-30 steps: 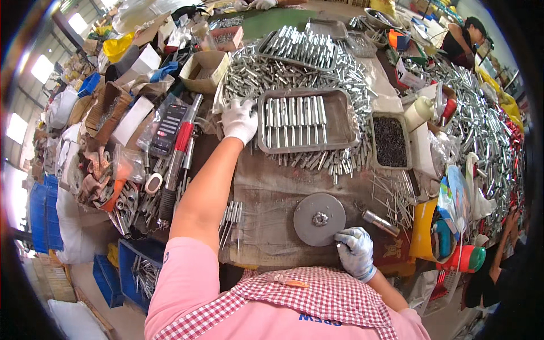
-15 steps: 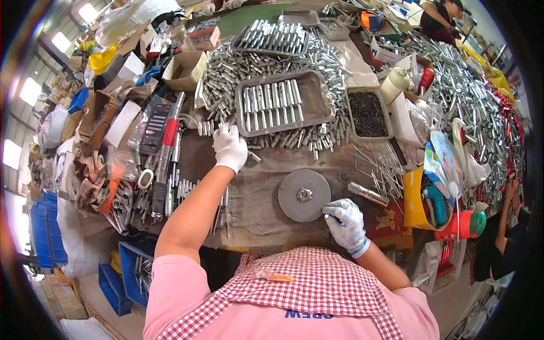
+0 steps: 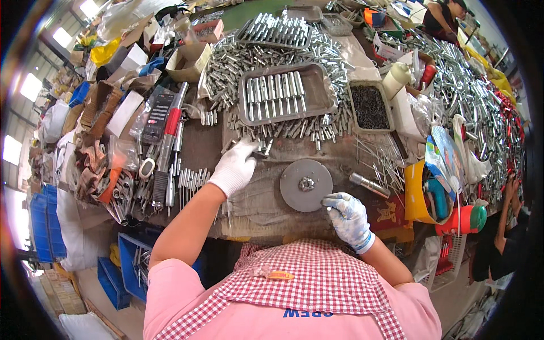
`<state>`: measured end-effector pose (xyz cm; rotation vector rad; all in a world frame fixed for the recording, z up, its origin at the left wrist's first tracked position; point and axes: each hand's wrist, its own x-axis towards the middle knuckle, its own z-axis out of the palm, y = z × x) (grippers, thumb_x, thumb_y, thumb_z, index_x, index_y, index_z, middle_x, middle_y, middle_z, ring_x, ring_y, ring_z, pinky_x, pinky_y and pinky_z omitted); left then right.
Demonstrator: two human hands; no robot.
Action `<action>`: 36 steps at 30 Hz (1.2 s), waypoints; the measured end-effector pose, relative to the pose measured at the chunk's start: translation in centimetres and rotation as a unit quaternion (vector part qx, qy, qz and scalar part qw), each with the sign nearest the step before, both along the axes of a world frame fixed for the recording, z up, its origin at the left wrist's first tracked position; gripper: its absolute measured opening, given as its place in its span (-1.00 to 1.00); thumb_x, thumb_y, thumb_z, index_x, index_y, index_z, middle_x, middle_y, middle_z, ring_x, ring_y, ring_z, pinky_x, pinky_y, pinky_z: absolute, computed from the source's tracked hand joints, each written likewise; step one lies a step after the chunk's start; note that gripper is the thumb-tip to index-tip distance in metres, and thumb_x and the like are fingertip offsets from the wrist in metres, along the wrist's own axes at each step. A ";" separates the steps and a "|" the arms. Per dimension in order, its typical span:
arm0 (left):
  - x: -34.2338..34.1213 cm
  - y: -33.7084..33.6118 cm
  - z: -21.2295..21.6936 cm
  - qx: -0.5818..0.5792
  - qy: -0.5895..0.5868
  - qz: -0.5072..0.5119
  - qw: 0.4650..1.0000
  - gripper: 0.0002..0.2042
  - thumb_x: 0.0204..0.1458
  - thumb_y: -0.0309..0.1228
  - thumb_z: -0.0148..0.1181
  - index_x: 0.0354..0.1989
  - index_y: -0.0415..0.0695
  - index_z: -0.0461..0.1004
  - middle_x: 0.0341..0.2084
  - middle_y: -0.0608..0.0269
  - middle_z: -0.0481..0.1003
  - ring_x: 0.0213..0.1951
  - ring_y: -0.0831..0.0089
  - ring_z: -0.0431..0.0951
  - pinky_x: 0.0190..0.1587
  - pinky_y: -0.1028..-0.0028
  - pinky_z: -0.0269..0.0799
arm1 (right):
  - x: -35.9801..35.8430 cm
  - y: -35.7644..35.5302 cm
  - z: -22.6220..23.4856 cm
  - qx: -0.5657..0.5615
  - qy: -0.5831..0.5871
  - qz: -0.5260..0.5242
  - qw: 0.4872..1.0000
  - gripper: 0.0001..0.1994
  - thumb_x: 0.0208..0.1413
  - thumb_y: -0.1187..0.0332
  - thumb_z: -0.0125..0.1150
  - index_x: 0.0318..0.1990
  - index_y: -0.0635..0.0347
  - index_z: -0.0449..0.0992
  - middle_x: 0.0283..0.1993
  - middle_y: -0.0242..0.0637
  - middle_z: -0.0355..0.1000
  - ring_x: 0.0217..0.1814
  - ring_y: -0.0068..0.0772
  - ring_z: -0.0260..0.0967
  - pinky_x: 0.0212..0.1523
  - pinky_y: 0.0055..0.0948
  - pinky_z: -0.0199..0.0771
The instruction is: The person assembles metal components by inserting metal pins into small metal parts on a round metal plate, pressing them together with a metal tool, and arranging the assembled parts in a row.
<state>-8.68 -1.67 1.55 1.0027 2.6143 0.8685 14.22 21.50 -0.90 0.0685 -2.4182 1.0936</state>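
Observation:
My left hand, in a white knit glove, reaches below the tray with its fingers bent together at small silver metal cylinders. The fingertips meet one cylinder; its far end sticks out past them. My right hand, in a white glove stained blue, is closed in a pinch at the right edge of a grey round disc. A tiny bright tip shows at its fingers; the rest of that piece is hidden. On the disc's middle lies a small clump of shiny bits. The grey metal tray holds a row of silver stepped rods.
Heaped silver cylinders surround the tray, with a second full tray behind. A box of dark small parts, a metal tube and thin rods lie right. Tools and a phone lie left. Other people work at the right.
My left hand has moved right and toward me, from the tray's left corner to the loose cylinders below it. My right hand stays pinched by the disc. The view has shifted slightly.

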 end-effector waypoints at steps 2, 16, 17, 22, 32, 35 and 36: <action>1.0 0.2 0.5 -0.033 0.043 0.048 0.997 -0.61 0.03 -0.49 0.05 0.06 -0.29 0.48 0.18 -0.19 0.38 0.20 -0.02 0.40 0.31 0.28 0.25 | 0.5 -0.2 -0.3 -0.050 -0.010 0.013 0.999 -0.75 -0.07 0.60 0.28 -0.20 0.11 0.61 -0.29 -0.22 0.54 -0.33 -0.12 0.51 -0.31 -0.29 0.53; 11.1 -2.5 -1.3 -0.028 0.083 -0.154 0.984 -0.55 -0.24 -0.30 0.43 -0.14 -0.24 0.53 -0.16 0.05 0.48 -0.06 0.08 0.45 0.05 0.20 0.39 | 4.3 1.6 0.7 0.203 -0.191 0.026 0.960 -0.68 -0.04 0.38 0.28 -0.06 0.06 0.57 -0.44 -0.25 0.44 -0.42 -0.12 0.44 -0.43 -0.13 0.45; 11.5 -2.8 -1.7 -0.028 0.091 -0.149 0.984 -0.51 -0.25 -0.29 0.44 -0.11 -0.27 0.52 -0.12 0.03 0.46 -0.03 0.06 0.42 0.09 0.18 0.36 | 4.3 1.5 0.8 0.227 -0.213 0.028 0.950 -0.64 -0.03 0.30 0.30 -0.02 0.07 0.57 -0.42 -0.22 0.48 -0.40 -0.13 0.47 -0.39 -0.12 0.47; 12.9 -3.1 -2.3 -0.021 0.095 -0.117 0.988 -0.49 -0.23 -0.26 0.44 -0.10 -0.29 0.50 -0.13 0.02 0.45 -0.01 0.06 0.39 0.11 0.19 0.34 | 3.5 1.5 0.6 0.204 -0.223 0.034 0.952 -0.66 -0.02 0.28 0.30 -0.03 0.07 0.57 -0.44 -0.18 0.52 -0.41 -0.11 0.51 -0.38 -0.11 0.50; 7.1 -3.2 -0.5 0.036 0.142 -0.012 0.989 -0.66 -0.13 -0.29 0.39 -0.20 -0.22 0.57 -0.27 0.00 0.54 -0.19 0.09 0.54 -0.04 0.21 0.47 | 2.6 1.0 1.6 0.135 -0.246 0.033 0.959 -0.71 -0.02 0.31 0.32 -0.11 0.14 0.58 -0.37 -0.10 0.58 -0.35 -0.04 0.56 -0.33 -0.17 0.57; 1.6 -2.2 0.9 -0.006 0.062 0.213 0.975 -0.59 -0.07 -0.26 0.37 -0.09 -0.24 0.50 -0.29 -0.07 0.57 -0.23 0.03 0.59 -0.06 0.20 0.49 | 1.6 0.7 2.1 0.085 -0.200 0.020 0.976 -0.72 -0.01 0.38 0.31 -0.09 0.16 0.56 -0.34 -0.09 0.58 -0.34 -0.04 0.57 -0.32 -0.20 0.57; 0.0 -1.9 0.7 -0.025 0.069 0.248 0.966 -0.56 -0.05 -0.24 0.37 -0.05 -0.24 0.47 -0.28 -0.09 0.58 -0.22 0.02 0.61 -0.06 0.20 0.49 | 1.2 0.4 2.1 0.057 -0.149 0.012 0.987 -0.72 -0.01 0.43 0.29 -0.09 0.16 0.54 -0.32 -0.08 0.58 -0.35 -0.03 0.57 -0.33 -0.21 0.57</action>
